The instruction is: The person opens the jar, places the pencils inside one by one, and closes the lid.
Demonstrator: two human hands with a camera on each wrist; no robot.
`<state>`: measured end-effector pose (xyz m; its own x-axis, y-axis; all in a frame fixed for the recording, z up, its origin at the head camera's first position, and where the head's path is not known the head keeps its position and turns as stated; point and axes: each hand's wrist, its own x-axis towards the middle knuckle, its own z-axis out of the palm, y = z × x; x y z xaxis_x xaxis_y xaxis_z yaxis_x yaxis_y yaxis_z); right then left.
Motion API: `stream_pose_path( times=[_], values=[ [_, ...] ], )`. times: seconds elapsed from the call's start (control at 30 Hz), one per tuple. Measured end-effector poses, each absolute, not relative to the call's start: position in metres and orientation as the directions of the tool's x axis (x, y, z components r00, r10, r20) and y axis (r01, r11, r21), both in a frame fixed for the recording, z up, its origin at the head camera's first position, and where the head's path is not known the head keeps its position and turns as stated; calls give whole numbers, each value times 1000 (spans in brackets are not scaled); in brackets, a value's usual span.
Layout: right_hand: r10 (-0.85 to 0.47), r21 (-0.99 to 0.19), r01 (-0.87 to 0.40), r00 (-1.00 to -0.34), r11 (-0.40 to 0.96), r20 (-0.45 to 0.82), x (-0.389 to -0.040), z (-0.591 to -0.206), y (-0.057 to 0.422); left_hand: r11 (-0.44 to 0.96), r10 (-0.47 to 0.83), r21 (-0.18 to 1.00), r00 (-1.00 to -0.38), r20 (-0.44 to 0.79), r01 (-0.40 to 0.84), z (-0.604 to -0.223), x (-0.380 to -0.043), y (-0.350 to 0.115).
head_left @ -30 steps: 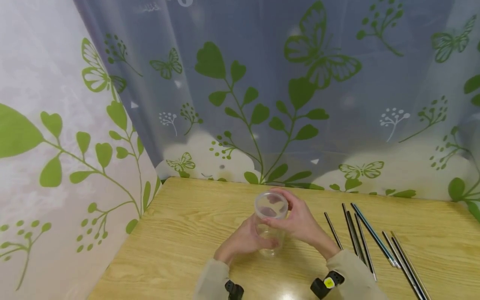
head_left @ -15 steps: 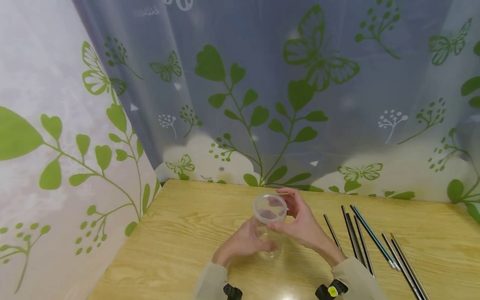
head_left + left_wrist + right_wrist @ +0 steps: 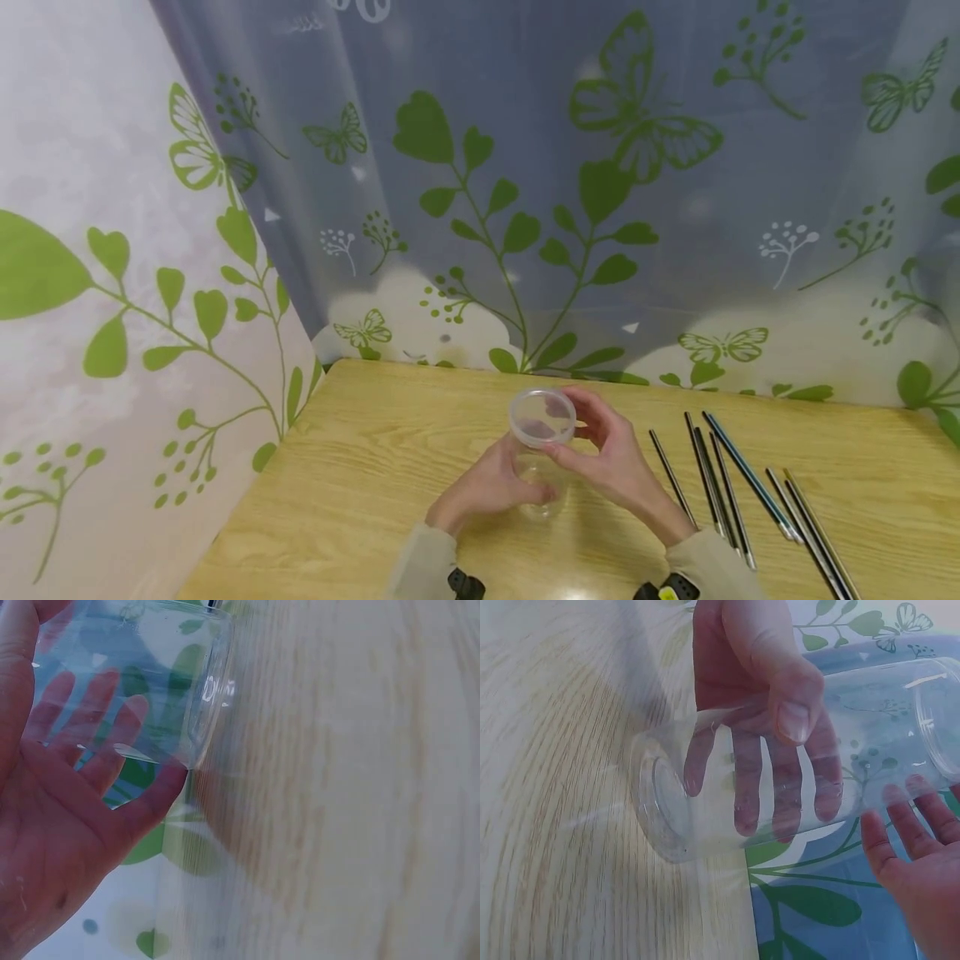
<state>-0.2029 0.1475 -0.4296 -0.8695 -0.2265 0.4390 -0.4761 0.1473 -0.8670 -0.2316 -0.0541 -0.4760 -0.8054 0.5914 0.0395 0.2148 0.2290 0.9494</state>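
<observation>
A clear plastic jar (image 3: 543,506) stands upright in front of me, with a translucent ring (image 3: 527,437) round its top. My left hand (image 3: 495,482) grips the jar's body from the left, thumb across the near side. In the right wrist view, the left fingers show through the wall beyond the jar's base (image 3: 661,804). My right hand (image 3: 617,457) curves round the right side of the top, its thumb at the near rim and its fingers behind. The right fingertips (image 3: 879,834) touch the wall close to the top end.
Several slim dark rods (image 3: 703,467) lie on the wooden table (image 3: 337,483) right of the jar, beside a blue rod (image 3: 750,475) and a gold-coloured one (image 3: 821,533). A patterned curtain (image 3: 480,250) hangs along the table's back edge. Another patterned sheet (image 3: 135,400) is at the left.
My right hand has slid slightly right and down round the jar's top, and its thumb has shifted to the right along the near rim. My left hand keeps its hold.
</observation>
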Motion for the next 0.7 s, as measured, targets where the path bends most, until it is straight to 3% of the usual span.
stream_pose_path(
  times=[0.47, 0.7],
  values=[
    [-175, -887, -447, -889, 120, 424, -201, -431, 147, 180, 616, 960, -786, 62, 217, -478, -235, -54],
    [-194, -864, -489, -865, 121, 462, -200, -432, 148, 188, 622, 960, -782, 46, 207, -478, -233, -54]
  ],
)
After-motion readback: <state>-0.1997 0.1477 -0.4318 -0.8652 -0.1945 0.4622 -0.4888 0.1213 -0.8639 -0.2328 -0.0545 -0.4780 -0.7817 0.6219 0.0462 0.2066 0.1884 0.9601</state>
